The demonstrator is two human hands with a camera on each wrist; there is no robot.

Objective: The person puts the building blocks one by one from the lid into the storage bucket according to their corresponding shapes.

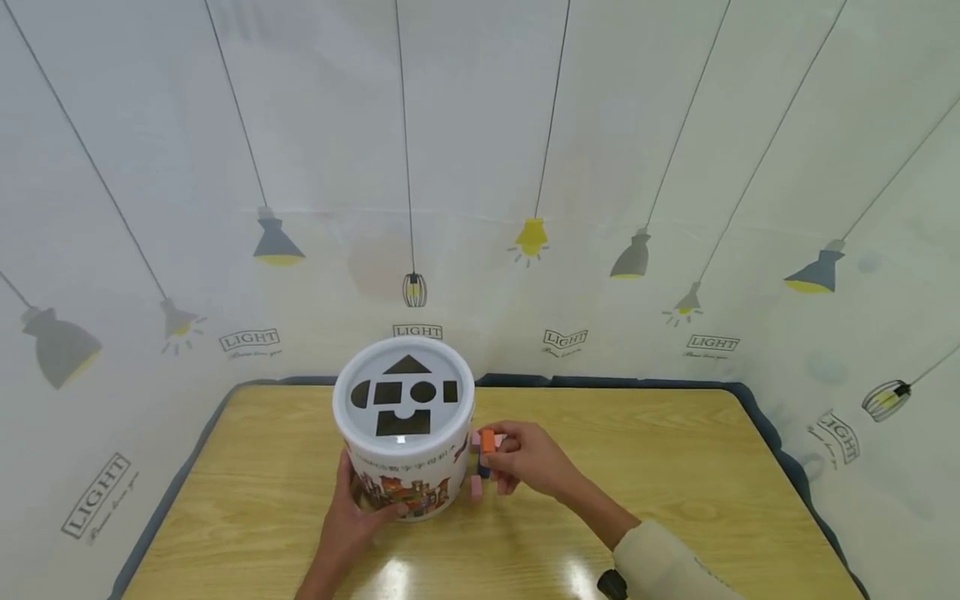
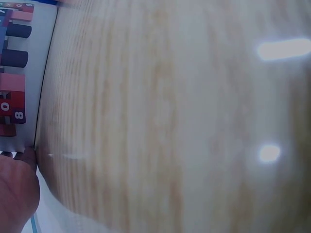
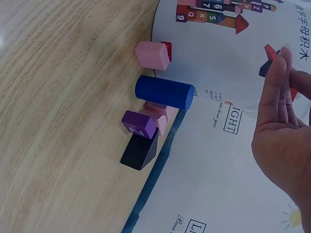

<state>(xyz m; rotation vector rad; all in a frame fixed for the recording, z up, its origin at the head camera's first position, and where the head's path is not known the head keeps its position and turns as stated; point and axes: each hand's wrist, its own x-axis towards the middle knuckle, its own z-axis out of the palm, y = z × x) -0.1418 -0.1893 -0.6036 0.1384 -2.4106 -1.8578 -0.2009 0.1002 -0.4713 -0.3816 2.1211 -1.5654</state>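
A white bucket [image 1: 403,442] with a printed block-castle picture stands upright on the table, its white lid [image 1: 382,367] cut with shaped holes. My left hand [image 1: 355,510] holds the bucket low on its left side, thumb across the front; in the left wrist view this hand [image 2: 18,189] shows at the lower left. Just right of the bucket, my right hand [image 1: 528,458] pinches an orange block [image 1: 488,441]. In the right wrist view the right hand [image 3: 282,116] mostly hides that block. Below it are a pink block [image 3: 152,55], a blue cylinder [image 3: 165,93], a purple block [image 3: 138,124] and a black wedge block [image 3: 139,149].
More pink pieces [image 3: 164,114] lie partly hidden behind the cylinder. The wooden table [image 1: 637,467] has a dark blue edge [image 1: 600,382], and a wall covering [image 1: 480,167] printed with lamps rises behind it.
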